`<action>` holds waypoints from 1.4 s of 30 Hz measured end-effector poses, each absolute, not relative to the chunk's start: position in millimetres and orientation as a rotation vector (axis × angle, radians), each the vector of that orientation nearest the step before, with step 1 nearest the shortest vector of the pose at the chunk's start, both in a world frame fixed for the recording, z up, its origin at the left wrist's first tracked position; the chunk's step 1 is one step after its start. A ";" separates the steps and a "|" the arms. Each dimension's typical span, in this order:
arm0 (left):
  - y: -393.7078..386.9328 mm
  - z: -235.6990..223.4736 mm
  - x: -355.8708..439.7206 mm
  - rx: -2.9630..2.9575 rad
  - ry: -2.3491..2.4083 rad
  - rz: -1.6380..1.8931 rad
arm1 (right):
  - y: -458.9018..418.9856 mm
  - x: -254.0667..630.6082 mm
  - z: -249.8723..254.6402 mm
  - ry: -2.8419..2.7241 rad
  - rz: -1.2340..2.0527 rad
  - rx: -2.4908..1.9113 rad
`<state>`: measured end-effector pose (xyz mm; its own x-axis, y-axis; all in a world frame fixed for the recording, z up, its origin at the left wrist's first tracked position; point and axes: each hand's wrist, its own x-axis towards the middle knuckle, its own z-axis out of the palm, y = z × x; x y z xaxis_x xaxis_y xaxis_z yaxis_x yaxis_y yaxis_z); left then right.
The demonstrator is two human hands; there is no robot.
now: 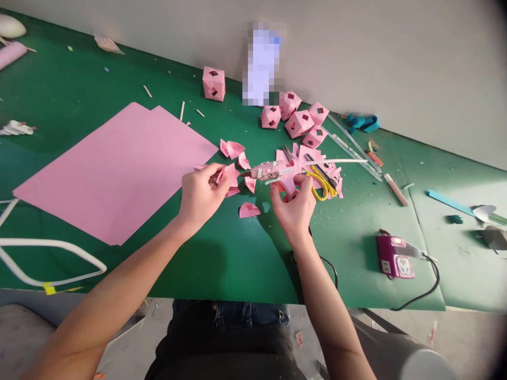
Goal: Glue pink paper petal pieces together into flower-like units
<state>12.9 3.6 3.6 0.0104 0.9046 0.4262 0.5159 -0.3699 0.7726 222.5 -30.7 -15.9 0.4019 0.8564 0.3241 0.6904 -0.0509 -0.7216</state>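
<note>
My left hand (201, 194) is closed on a folded pink paper piece (228, 176), held just above the green table (237, 253). My right hand (295, 206) grips the handle of a pink hot glue gun (273, 171), whose nozzle points left toward the paper piece. Several loose folded pink petals (249, 210) lie between and beyond the hands.
Large pink paper sheets (114, 169) lie at the left. Yellow-handled scissors (321, 182) rest among pink scraps by the gun. Several pink paper cubes (299, 122) stand near the wall, one (214, 83) apart. A magenta power socket (394, 257) with black cord sits at the right.
</note>
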 end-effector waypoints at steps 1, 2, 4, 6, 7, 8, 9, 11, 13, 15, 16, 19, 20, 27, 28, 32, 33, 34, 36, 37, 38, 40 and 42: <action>3.2 3.7 13.1 1.895 1.446 1.310 | -30.5 222.4 -16.7 -1.351 0.230 -1.798; 2.9 3.6 13.3 1.891 1.441 1.306 | -30.4 222.4 -17.5 -1.357 0.217 -1.803; 2.3 3.6 13.6 1.876 1.432 1.293 | -30.0 222.5 -18.8 -1.360 0.190 -1.808; 1.7 3.4 13.9 1.868 1.432 1.283 | -29.7 222.6 -19.3 -1.358 0.165 -1.810; 1.4 3.3 14.0 1.868 1.432 1.277 | -29.6 222.5 -19.4 -1.358 0.156 -1.810; 1.1 3.1 14.1 1.868 1.431 1.273 | -29.6 222.5 -19.3 -1.357 0.152 -1.809; 0.8 3.0 14.1 1.865 1.426 1.269 | -29.6 222.3 -19.1 -1.356 0.150 -1.809; 0.3 2.8 14.1 1.853 1.415 1.256 | -29.6 222.0 -18.8 -1.355 0.152 -1.807; -0.2 2.8 14.1 1.839 1.410 1.241 | -29.6 222.0 -18.7 -1.352 0.152 -1.803; -0.6 3.1 14.1 1.835 1.414 1.227 | -29.5 222.3 -19.2 -1.352 0.145 -1.800; -0.9 3.4 14.2 1.835 1.414 1.222 | -29.3 222.4 -19.5 -1.352 0.140 -1.800; -2.2 4.6 15.0 1.821 1.401 1.203 | -28.9 222.8 -20.6 -1.349 0.115 -1.799; -2.6 5.1 15.4 1.811 1.396 1.196 | -28.8 222.7 -21.0 -1.348 0.105 -1.801; -4.0 5.3 16.3 1.819 1.380 1.179 | -22.5 229.8 -26.5 -1.348 0.022 -1.861; -3.9 4.5 16.1 1.820 1.375 1.180 | -20.4 232.7 -28.6 -1.356 -0.018 -1.868; -4.4 1.1 15.8 1.737 1.311 1.154 | -10.9 245.2 -38.7 -1.440 -0.159 -1.949; -4.6 0.7 15.8 1.710 1.290 1.145 | -8.6 247.7 -41.3 -1.462 -0.176 -1.987; -4.8 0.6 16.0 1.691 1.271 1.138 | -6.3 249.8 -43.8 -1.478 -0.186 -2.026; -5.0 1.2 16.2 1.685 1.250 1.124 | -2.0 252.5 -48.1 -1.494 -0.186 -2.088; -4.9 1.8 16.3 1.698 1.250 1.122 | 0.0 253.2 -50.0 -1.495 -0.179 -2.108; -4.7 2.3 16.4 1.714 1.253 1.123 | 1.9 253.6 -51.6 -1.494 -0.170 -2.121; -4.0 3.0 16.3 1.736 1.262 1.147 | 4.8 253.9 -53.8 -1.489 -0.157 -2.137; -3.4 2.6 16.1 1.719 1.262 1.173 | 6.0 253.5 -54.0 -1.482 -0.151 -2.157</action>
